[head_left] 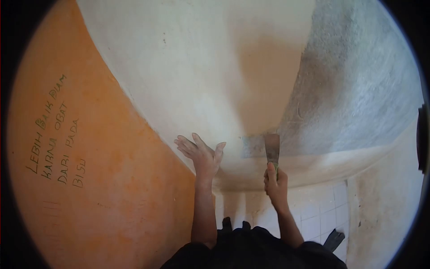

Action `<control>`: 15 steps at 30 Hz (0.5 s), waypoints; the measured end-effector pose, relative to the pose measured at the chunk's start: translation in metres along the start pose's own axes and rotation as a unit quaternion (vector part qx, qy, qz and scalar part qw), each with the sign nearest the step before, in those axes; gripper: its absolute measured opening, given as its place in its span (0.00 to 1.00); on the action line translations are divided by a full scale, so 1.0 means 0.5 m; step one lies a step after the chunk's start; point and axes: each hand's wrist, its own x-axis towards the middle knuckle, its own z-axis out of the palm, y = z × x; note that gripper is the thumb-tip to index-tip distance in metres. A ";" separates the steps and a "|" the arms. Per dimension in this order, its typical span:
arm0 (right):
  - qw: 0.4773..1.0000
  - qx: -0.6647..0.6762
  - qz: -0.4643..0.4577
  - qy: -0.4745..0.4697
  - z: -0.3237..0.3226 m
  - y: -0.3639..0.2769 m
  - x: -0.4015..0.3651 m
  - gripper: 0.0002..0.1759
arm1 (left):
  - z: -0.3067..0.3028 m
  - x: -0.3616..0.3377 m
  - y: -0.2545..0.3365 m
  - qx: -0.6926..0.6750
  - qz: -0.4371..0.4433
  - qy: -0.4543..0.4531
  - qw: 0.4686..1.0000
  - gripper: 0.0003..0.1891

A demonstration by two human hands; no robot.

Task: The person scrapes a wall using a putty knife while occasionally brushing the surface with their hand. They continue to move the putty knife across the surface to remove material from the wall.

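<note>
My right hand point(276, 184) is closed around the green handle of a scraper point(272, 148), its broad blade pointing up and overlapping the lower edge of a rough grey patch point(331, 89) on the wall. To the left, my left hand point(201, 154) is raised with fingers spread and nothing in it, close to the pale wall point(179, 80). Whitish dust coats its fingers. The pale coating covers the wall's left and middle, and meets the grey patch along an uneven upright edge. A pale band runs below the patch.
An orange wall point(112, 179) with green handwriting point(56, 132) meets the pale wall at a corner on the left. White floor tiles point(327, 215) lie below, with a dark object point(333, 240) on them. A stained pale wall point(385, 201) stands at right, with a dark edge point(422, 139) beyond.
</note>
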 end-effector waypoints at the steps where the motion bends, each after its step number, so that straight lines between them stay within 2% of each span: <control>1: 0.999 0.037 -0.004 -0.027 0.005 -0.011 0.002 0.24 | -0.002 -0.001 0.002 -0.007 -0.012 -0.014 1.000 0.57; 2: 0.999 0.036 0.008 -0.027 0.007 -0.024 0.007 0.24 | -0.012 -0.013 0.004 -0.012 -0.021 -0.039 0.999 0.57; 4: 0.997 0.057 -0.031 -0.051 0.022 -0.070 0.030 0.24 | -0.018 -0.022 0.007 -0.005 -0.018 -0.050 0.999 0.57; 5: 0.996 0.063 -0.030 -0.050 0.014 -0.041 0.019 0.24 | -0.019 -0.013 0.005 -0.001 -0.008 -0.046 0.999 0.57; 7: 0.999 -0.010 -0.023 -0.039 -0.002 0.018 0.012 0.24 | -0.015 -0.008 -0.002 -0.007 -0.010 -0.040 0.999 0.57; 8: 0.999 -0.014 -0.026 -0.040 -0.002 0.024 0.017 0.24 | -0.008 -0.016 -0.001 -0.015 -0.025 -0.043 0.999 0.58; 10: 0.998 0.046 0.030 -0.038 0.009 0.008 0.000 0.23 | -0.013 -0.016 0.006 -0.018 -0.033 -0.052 0.998 0.58; 11: 0.999 0.033 0.005 -0.041 0.006 0.028 0.004 0.23 | -0.015 -0.013 0.007 -0.017 -0.034 -0.057 0.998 0.58; 15: 0.998 0.035 0.036 -0.048 -0.011 0.026 -0.005 0.23 | -0.016 -0.015 0.001 -0.015 -0.032 -0.065 0.997 0.59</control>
